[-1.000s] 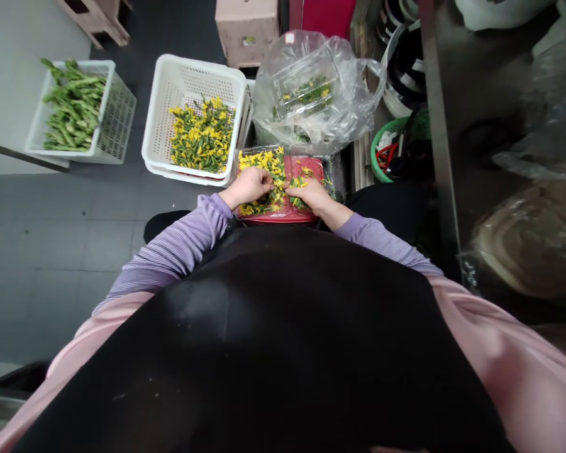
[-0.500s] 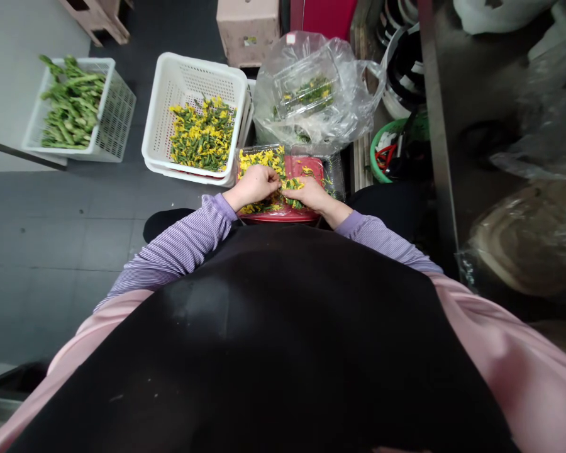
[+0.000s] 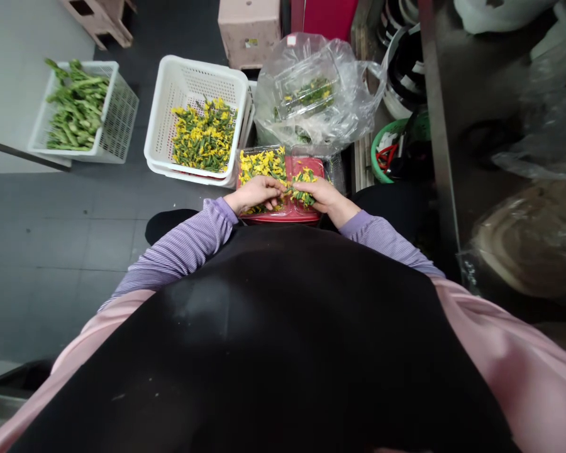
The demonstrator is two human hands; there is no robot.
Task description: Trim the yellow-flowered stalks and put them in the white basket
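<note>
My right hand point(image 3: 329, 196) is closed round a small bunch of yellow-flowered green sprigs point(image 3: 303, 196), held above a red surface. Close to its left, my left hand point(image 3: 263, 191) has its fingers bent, with thumb and forefinger pinched at the edge of the same sprigs. What exactly lies between those fingertips is partly hidden. Beneath my left hand a clear plastic box point(image 3: 262, 151) holds many yellow flowers and green stems. The box's clear lid extends to the right over the red tub point(image 3: 290, 217).
A white basket point(image 3: 153, 135) of flowering sprigs stands ahead to the left, and another basket point(image 3: 121, 126) of thick green stalks farther left. A clear plastic bag point(image 3: 353, 113) with a packed box lies ahead. A green basket point(image 3: 375, 165) and a metal-edged shelf point(image 3: 436, 107) are at the right.
My right hand has moved slightly right and turned, so more of the bunch shows. The left hand has shifted a little right, its fingers less tightly bunched. The view has moved slightly.
</note>
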